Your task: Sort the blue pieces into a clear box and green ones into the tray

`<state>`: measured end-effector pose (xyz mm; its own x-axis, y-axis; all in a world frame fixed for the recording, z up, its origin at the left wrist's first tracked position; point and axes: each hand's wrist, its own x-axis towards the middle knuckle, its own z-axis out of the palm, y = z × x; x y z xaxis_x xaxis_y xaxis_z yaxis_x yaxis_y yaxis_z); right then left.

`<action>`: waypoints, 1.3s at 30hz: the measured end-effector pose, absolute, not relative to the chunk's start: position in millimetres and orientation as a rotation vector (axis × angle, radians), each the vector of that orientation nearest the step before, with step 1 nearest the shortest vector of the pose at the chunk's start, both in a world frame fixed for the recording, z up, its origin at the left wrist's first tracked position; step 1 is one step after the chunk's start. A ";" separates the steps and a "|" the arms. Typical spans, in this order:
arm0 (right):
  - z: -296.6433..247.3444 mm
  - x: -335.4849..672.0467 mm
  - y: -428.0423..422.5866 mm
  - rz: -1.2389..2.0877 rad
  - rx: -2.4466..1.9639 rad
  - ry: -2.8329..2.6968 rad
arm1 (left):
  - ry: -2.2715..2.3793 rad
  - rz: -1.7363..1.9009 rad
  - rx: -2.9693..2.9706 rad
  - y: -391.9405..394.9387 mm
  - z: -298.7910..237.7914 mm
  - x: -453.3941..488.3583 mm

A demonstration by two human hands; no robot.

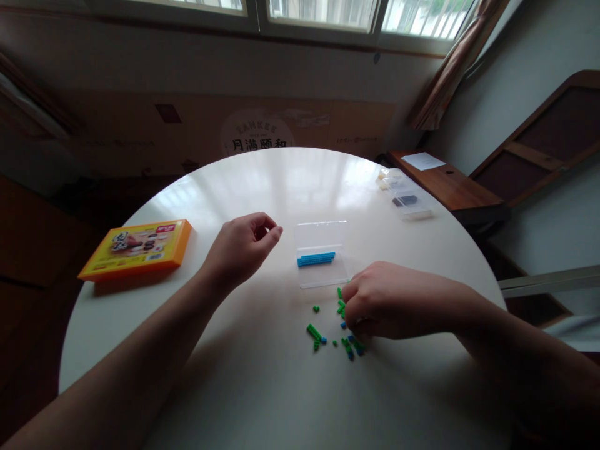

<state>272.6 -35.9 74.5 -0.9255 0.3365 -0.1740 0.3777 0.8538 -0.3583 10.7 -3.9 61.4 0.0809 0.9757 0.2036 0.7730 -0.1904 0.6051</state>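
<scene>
My right hand [379, 303] reaches down into a scatter of small green and blue building bricks [314, 332], its fingers curled and pressed together. What lies between those fingertips is hidden. To the left of a clear plastic case [320, 234], my left hand [244, 247] hovers over the table with thumb and forefinger pinched together. Anything in that pinch is too small to make out. The case lies open, and rows of blue bricks [316, 259] sit inside it. A tiny green brick [316, 309] lies apart from the others, just below the case.
An orange and yellow box [138, 247] rests at the left of the round white table [281, 400]. Toward the back right lies another clear case [407, 194] with dark and pale pieces. Beyond the edge stands a brown wooden table [462, 187] with a paper [423, 161].
</scene>
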 end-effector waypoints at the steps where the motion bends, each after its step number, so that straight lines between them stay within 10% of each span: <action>1: 74.6 272.5 -35.7 -0.603 0.573 2.924 | 1.737 0.825 2.027 -3.6 60.8 10.7; 39: 46.5 257.6 0.1 -1.000 1.510 2.850 | 1.590 0.802 2.070 -4.9 56.7 10.1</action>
<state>257.6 0.1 46.5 -0.5779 0.8136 -0.0642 0.6754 0.4325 -0.5973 10.1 -4.9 56.7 0.1849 0.9634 0.1940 0.7290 -0.2668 0.6304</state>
